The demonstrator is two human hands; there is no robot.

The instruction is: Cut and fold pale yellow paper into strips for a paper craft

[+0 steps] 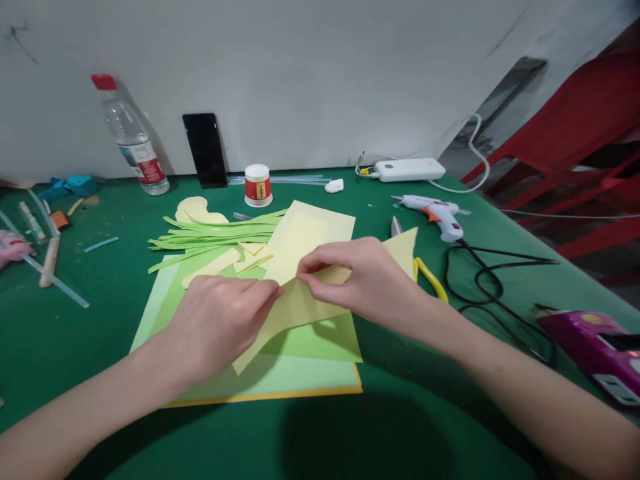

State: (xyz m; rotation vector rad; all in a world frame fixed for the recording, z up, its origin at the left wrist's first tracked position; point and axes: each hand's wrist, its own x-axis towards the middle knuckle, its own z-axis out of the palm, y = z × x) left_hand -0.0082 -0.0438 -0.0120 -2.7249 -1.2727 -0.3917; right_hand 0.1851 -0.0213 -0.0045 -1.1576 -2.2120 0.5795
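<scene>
A strip of pale yellow paper (300,308) is pinched along its upper edge by both hands. My left hand (217,323) is closed on it with thumb and index finger, and my right hand (363,277) pinches it just to the right. One end of the strip rises behind my right wrist; the other slants down past my left hand. Beneath lie a larger pale yellow sheet (320,227) and a stack of green sheets (325,340). Thin green strips (220,235) and yellow paper scraps (255,260) lie beyond my left hand.
A yellow-handled tool (431,279) lies partly hidden behind my right forearm. Right of it are a glue gun (433,212) with a black cord and a purple power strip (590,347). Along the wall stand a bottle (137,153), a phone (205,150) and a paper cup (258,185).
</scene>
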